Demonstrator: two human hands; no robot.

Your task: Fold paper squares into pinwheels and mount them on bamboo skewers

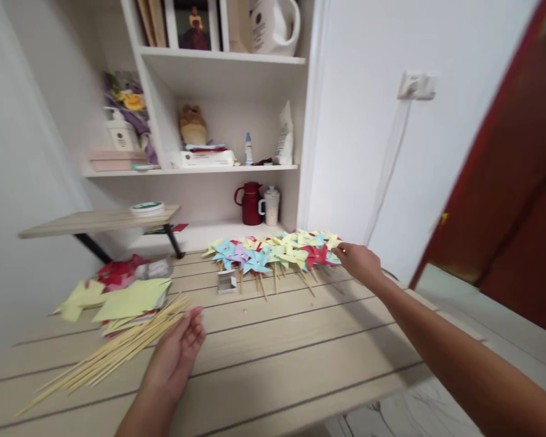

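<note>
The outstretched right hand [358,262] reaches pinwheels [256,260] (its grip I cannot tell); the left hand [179,346] curls, released, beside sticks [128,343].

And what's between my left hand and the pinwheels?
In the head view, a small box sits between your left hand and the pinwheels, nearer the pinwheels.

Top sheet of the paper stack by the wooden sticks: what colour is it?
The top sheet is pale yellow-green, best seen in the head view.
</note>
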